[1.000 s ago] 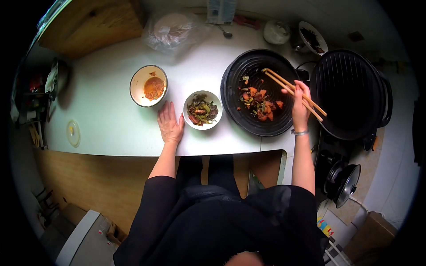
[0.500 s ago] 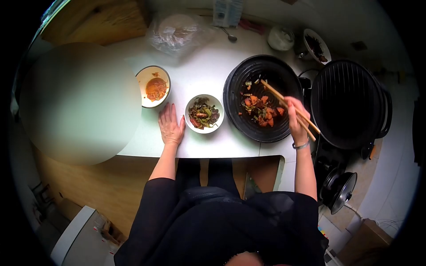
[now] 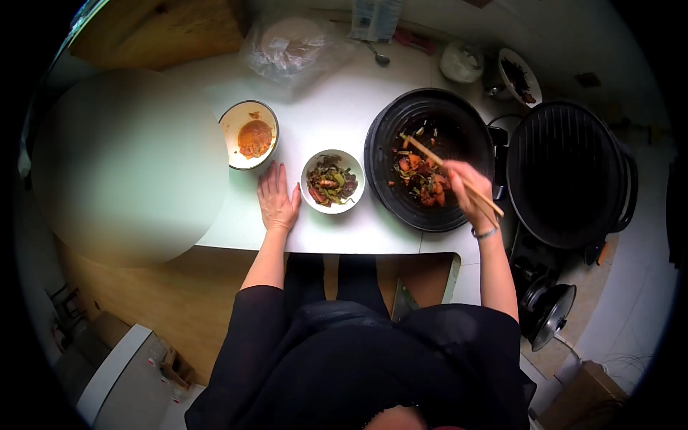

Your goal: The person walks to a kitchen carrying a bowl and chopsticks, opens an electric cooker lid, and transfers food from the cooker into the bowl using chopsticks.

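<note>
My right hand (image 3: 471,195) is closed round a pair of wooden chopsticks (image 3: 430,152). Their tips reach into a round black electric pan (image 3: 380,175), by the left side of the reddish meat chunks and green bits (image 3: 423,175) in it. My left hand (image 3: 278,197) lies flat on the white table with its fingers stretched out, holding nothing. Just right of it stands a white bowl (image 3: 332,208) of greens and meat. Beyond its fingertips is a dark-rimmed bowl (image 3: 236,127) with orange-red sauce and bits.
A black ridged pan lid or grill plate (image 3: 566,172) stands right of the pan. At the back are a plastic bag (image 3: 287,54), a spoon (image 3: 380,59), a glass jar (image 3: 461,62) and a white dish (image 3: 527,72) of dark food. A blurred round patch hides the left side.
My right hand has moved a little to the left over the pan, and the chopstick tips have shifted left with it. My left hand stays on the table.
</note>
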Demonstrator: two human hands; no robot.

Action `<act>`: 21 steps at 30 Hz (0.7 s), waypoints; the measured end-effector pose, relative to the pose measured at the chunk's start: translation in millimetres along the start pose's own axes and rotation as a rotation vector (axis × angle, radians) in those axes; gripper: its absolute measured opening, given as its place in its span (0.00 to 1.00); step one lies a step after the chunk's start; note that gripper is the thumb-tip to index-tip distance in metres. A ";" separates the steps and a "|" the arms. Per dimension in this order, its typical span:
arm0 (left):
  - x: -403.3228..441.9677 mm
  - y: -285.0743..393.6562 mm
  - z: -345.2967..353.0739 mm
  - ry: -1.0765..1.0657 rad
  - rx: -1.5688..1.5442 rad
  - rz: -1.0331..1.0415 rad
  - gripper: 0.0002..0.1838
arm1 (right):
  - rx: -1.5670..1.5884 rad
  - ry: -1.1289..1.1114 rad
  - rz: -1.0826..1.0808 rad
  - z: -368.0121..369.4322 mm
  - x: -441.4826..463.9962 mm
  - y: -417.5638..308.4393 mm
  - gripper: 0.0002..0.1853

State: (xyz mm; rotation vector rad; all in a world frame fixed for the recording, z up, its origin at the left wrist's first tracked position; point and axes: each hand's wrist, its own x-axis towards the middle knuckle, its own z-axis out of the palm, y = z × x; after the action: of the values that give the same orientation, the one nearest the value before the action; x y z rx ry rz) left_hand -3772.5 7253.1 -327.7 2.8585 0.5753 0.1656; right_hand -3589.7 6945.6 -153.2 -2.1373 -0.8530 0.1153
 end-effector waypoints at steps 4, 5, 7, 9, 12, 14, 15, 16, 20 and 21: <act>0.7 0.9 0.0 -0.008 0.023 -0.006 0.34 | 0.030 0.038 0.028 -7.5 -17.6 -4.3 0.08; 1.0 1.5 0.0 -0.007 0.021 -0.004 0.34 | 0.075 0.126 0.076 -9.2 -17.8 -4.7 0.09; 0.3 1.2 -1.3 -0.010 0.010 -0.004 0.34 | 0.052 0.204 0.146 -11.2 -5.8 -3.8 0.09; 0.0 0.2 -0.7 -0.013 0.009 -0.001 0.34 | -0.096 0.263 0.108 -8.7 1.1 13.7 0.08; 0.6 -0.1 -0.2 -0.010 0.002 -0.001 0.34 | -0.175 0.209 0.090 0.2 -4.9 14.5 0.08; -0.4 -0.3 -0.3 -0.010 -0.002 -0.001 0.34 | -0.166 0.114 0.089 10.5 -12.1 -1.1 0.10; -0.1 -0.4 -0.2 -0.010 -0.008 -0.003 0.34 | -0.161 0.101 0.018 15.4 -14.9 -6.0 0.10; -0.1 -0.2 -0.2 -0.010 -0.014 -0.006 0.34 | -0.160 0.066 -0.035 17.2 -17.2 -8.9 0.10; 0.9 -0.6 0.1 -0.007 -0.007 -0.001 0.34 | -0.054 -0.028 -0.016 5.4 -31.3 -19.9 0.09; 0.8 -0.7 0.5 -0.003 -0.005 -0.003 0.34 | -0.007 -0.054 0.033 -0.1 -32.9 -22.0 0.09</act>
State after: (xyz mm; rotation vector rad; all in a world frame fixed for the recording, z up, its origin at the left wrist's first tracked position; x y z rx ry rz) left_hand -3772.0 7253.9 -328.3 2.8524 0.5774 0.1615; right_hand -3626.7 6935.2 -143.8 -2.1638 -0.8511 0.1882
